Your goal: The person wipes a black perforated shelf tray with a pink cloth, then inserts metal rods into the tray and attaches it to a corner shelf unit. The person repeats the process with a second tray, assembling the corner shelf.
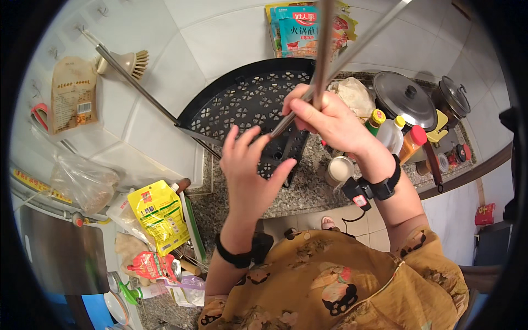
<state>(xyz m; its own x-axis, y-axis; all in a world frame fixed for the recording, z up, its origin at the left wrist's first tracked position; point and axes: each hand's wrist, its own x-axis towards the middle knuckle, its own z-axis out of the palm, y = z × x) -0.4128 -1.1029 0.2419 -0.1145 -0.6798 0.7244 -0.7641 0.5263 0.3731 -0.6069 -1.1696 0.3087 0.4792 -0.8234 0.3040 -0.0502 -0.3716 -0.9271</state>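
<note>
My right hand (333,118) is closed around metal rods; one brownish rod (325,47) rises toward the top edge and a silver rod (369,36) slants up to the right. Below it stands a black corner shelf (247,102) with flower-shaped cutouts. My left hand (247,170) is open, fingers spread over the shelf's front corner, its index fingertip close to the rods' lower end; whether they touch I cannot tell. Another metal rod (140,82) runs from the shelf's left corner up to the left.
Behind the shelf, seasoning packets (300,33) lean on the tiled wall. On the right are a lidded pan (410,99), bottles (413,143) and a jar of white powder (340,169). A yellow packet (159,214) and other bags crowd the left. A brush (129,65) hangs on the wall.
</note>
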